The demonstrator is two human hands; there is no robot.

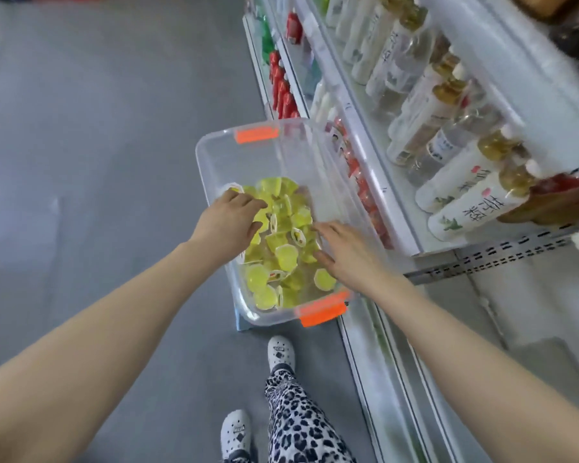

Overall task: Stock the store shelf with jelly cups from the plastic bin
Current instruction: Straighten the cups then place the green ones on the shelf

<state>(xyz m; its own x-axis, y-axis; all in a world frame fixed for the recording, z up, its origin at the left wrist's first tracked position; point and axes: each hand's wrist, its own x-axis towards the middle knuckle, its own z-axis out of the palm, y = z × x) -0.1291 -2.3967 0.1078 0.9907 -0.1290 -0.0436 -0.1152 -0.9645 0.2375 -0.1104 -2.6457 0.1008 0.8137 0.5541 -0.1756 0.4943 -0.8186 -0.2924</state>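
A clear plastic bin [214, 145] with orange latches stands on the grey floor against the foot of the store shelf [393, 212]. Its nearer half holds several yellow-green jelly cups [284, 253] in a loose pile. My left hand [229, 222] reaches in over the bin's left wall, with its fingers loosely bent over the cups there. My right hand [351, 255] reaches in from the right side, its fingers spread and fairly straight, touching the cups. Neither hand has visibly lifted a cup.
White-labelled bottles [458, 195] fill the shelf board to the right, above the bin. Red packs [283, 91] line a lower shelf farther along. My feet in white clogs [281, 354] stand just behind the bin. Grey aisle floor [97, 162] spreads to the left.
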